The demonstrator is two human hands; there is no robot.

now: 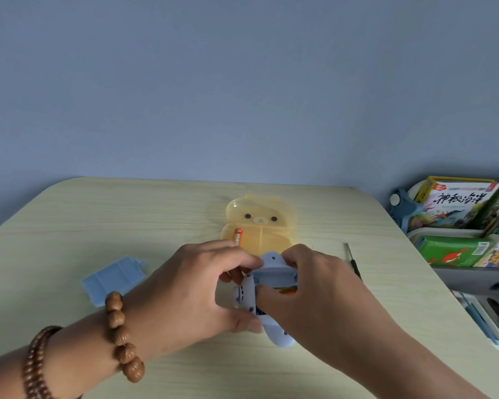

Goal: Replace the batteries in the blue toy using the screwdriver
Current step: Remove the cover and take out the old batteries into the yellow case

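The pale blue toy [271, 272] lies underside up on the wooden table, its battery bay uncovered. My left hand [196, 286] grips the toy's left side, thumb near the tail end. My right hand [323, 295] covers the right side, with fingers curled into the bay on an orange battery [285, 290] that barely shows. The blue battery cover [114, 280] lies to the left on the table. Behind the toy, a yellow bear-shaped box [260, 226] holds another orange battery [237, 237]. The screwdriver [353, 260] lies right of my right hand, partly hidden.
A rack of children's books [467, 226] stands beside the table's right edge. The table [127, 220] has a rounded far-left corner, and a blue-grey wall runs behind it.
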